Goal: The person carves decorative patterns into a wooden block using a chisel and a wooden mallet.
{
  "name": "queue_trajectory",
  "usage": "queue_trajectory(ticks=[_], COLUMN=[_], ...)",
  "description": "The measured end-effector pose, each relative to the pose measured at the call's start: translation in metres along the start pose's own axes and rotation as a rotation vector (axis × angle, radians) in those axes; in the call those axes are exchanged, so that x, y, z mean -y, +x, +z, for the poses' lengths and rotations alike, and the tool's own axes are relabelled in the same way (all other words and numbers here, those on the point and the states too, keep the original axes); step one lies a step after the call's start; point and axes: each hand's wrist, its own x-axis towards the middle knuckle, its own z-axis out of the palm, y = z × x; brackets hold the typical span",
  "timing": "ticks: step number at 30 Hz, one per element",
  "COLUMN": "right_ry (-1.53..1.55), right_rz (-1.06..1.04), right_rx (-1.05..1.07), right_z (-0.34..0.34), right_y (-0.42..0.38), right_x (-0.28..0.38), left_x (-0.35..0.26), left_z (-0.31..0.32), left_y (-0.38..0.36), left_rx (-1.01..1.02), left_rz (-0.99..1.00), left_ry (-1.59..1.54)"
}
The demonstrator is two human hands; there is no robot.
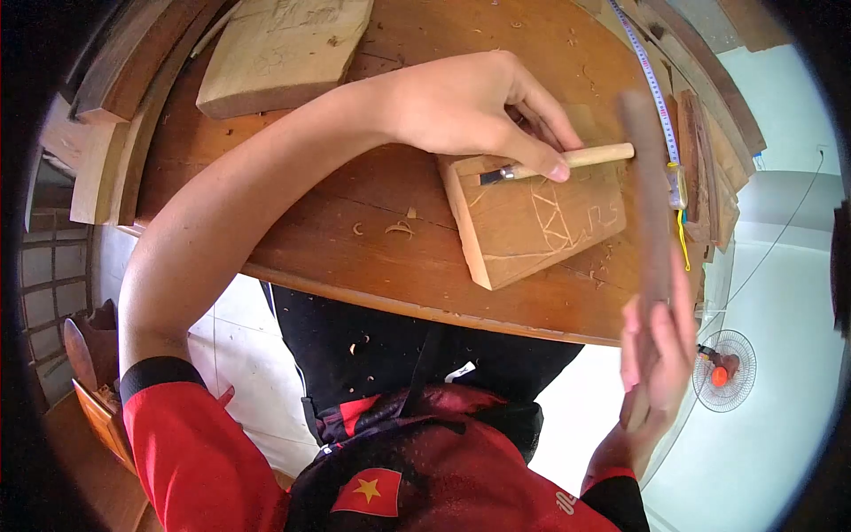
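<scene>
Chisel pinched in left hand, stick gripped in right hand, taps are best kept light (and square, tbh).

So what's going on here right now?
A person is carving a wooden block on a wooden table. Their left hand holds a wood chisel over the block, blade pointing left. The right hand grips a wooden stick by the chisel's handle end; whether they touch is hard to tell. Pale lines are already cut into the block, with shavings nearby. A tape measure lies extended beyond the stick.
</scene>
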Motion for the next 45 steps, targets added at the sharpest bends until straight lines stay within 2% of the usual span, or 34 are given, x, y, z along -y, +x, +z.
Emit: queue_trajectory(ticks=[2, 4, 5, 7, 10, 12, 14, 15, 18, 19, 22, 26, 29, 32, 36, 37, 38, 40, 43, 45], right_ry=[0.16, 0.113, -0.061, -0.094, 0.219, 0.266, 0.01, -0.022, 0.352, 0.316, 0.005, 0.341, -0.064, 0.272, 0.11, 0.071, 0.123, 0.294, -0.07, 0.05], right_rz=[-0.107, 0.023, 0.019, 0.067, -0.093, 0.012, 0.119, 0.097, -0.17, -0.216, 0.113, -0.098, 0.101, -0.039, 0.194, 0.139, 0.09, -0.131, 0.119, 0.062], right_rx=[-0.146, -0.047, -0.013, 0.171, -0.24, -0.001, 0.191, 0.155, -0.105, -0.15, 0.07, -0.158, 0.168, -0.036, -0.028, 0.016, -0.1, -0.123, 0.037, -0.035], right_z=[-0.007, -0.014, -0.006, -0.004, -0.005, -0.019, -0.007, -0.011, -0.004, -0.004, 0.009, -0.004, 0.002, -0.009, 0.026, 0.015, 0.011, 0.0, 0.009, 0.003], right_y=[0.006, 0.007, -0.002, -0.006, -0.003, -0.002, -0.011, -0.007, 0.002, 0.003, -0.01, 0.002, -0.011, -0.004, -0.021, -0.018, -0.016, -0.007, -0.018, -0.014], right_x=[0.003, 0.004, -0.003, -0.008, -0.002, -0.008, -0.011, -0.012, -0.003, -0.01, -0.006, -0.002, -0.015, -0.009, -0.006, -0.011, -0.009, -0.013, -0.012, -0.009], left_x=[0.0, 0.001, 0.004, 0.002, 0.004, 0.002, -0.001, -0.001, -0.001, -0.001, -0.003, 0.001, -0.007, -0.002, -0.003, -0.003, -0.003, -0.001, -0.009, -0.009], left_z=[-0.002, -0.001, 0.0, -0.001, -0.001, -0.001, -0.001, -0.001, 0.0, 0.001, -0.001, -0.001, -0.004, -0.004, -0.003, -0.004, -0.004, -0.004, -0.01, -0.008], left_y=[-0.001, -0.001, 0.0, 0.002, -0.003, -0.001, 0.0, -0.001, -0.004, -0.004, -0.001, -0.007, -0.002, -0.004, -0.005, -0.004, -0.004, -0.008, -0.002, -0.006], left_rx=[-0.009, 0.002, 0.015, 0.018, -0.02, -0.011, 0.022, 0.036, -0.014, 0.01, 0.047, 0.03, 0.081, 0.049, 0.081, 0.077, 0.069, 0.057, 0.076, 0.089], left_rz=[0.003, -0.007, -0.016, -0.01, 0.008, 0.003, -0.009, -0.021, 0.025, 0.003, -0.014, -0.003, -0.024, -0.005, -0.005, 0.01, 0.02, 0.02, 0.009, -0.019], left_ry=[0.076, 0.061, 0.015, 0.015, 0.096, 0.104, 0.089, 0.081, 0.124, 0.094, 0.071, 0.072, 0.09, 0.095, -0.001, 0.036, 0.068, 0.089, 0.06, 0.013])
